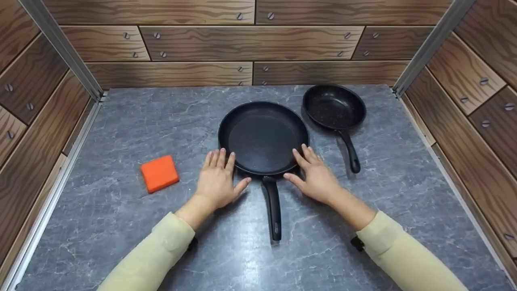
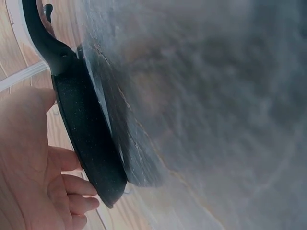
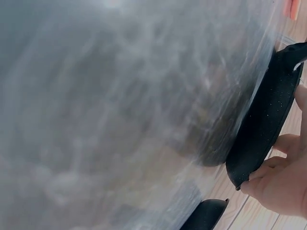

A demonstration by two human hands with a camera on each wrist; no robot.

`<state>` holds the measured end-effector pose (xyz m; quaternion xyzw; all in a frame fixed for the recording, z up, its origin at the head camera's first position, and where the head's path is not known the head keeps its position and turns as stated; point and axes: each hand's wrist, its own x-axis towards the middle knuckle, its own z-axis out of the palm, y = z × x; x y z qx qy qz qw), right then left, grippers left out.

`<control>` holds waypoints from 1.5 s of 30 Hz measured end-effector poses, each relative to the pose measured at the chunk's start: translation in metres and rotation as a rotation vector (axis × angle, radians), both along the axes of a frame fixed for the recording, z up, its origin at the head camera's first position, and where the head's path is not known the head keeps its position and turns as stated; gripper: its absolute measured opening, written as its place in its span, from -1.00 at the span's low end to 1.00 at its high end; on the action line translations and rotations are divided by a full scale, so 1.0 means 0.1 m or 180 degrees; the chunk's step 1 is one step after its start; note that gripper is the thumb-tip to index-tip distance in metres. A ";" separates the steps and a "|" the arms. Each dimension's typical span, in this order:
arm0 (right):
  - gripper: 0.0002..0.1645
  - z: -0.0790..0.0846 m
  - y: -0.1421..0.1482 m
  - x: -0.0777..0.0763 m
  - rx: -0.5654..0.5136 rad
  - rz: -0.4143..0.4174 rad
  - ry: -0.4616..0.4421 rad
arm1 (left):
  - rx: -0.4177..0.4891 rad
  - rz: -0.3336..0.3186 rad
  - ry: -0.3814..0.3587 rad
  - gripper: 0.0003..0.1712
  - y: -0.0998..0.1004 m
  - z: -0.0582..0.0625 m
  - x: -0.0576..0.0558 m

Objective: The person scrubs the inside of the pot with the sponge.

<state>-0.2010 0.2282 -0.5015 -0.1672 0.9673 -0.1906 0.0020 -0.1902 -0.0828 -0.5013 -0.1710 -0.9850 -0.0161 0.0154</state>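
A large black frying pan (image 1: 262, 139) lies face up mid-table, its handle (image 1: 274, 210) pointing toward me. At the pan's near left rim is my left hand (image 1: 216, 180), fingers spread and fairly straight; in the left wrist view its fingertips meet the pan's side wall (image 2: 88, 129). On the near right rim, my right hand (image 1: 317, 176) touches the pan with extended fingers, and the right wrist view shows those fingertips against the wall (image 3: 264, 115). Neither hand is curled round the handle. The pan's underside is hidden in the head view.
A smaller black frying pan (image 1: 334, 107) stands at the back right, its handle angled toward me. An orange sponge-like block (image 1: 159, 173) lies left of my left hand. Wood-patterned panels (image 1: 250, 42) wall the grey marbled table (image 1: 121, 121) at the back and both sides.
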 end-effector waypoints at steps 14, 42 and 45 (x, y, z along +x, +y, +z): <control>-0.26 0.23 -0.12 0.38 -0.2140 -0.0491 -0.0539 | 0.0390 -0.0067 0.0049 0.08 -0.18 0.09 -0.02; 0.04 0.00 -0.53 0.39 -0.3865 -0.0697 -0.3273 | 0.1022 0.0425 -0.0262 0.11 -1.58 0.37 -0.08; 0.04 -0.04 -0.55 0.40 -0.3976 -0.0714 -0.3287 | 0.1066 0.0425 -0.0329 0.09 -1.65 0.34 -0.06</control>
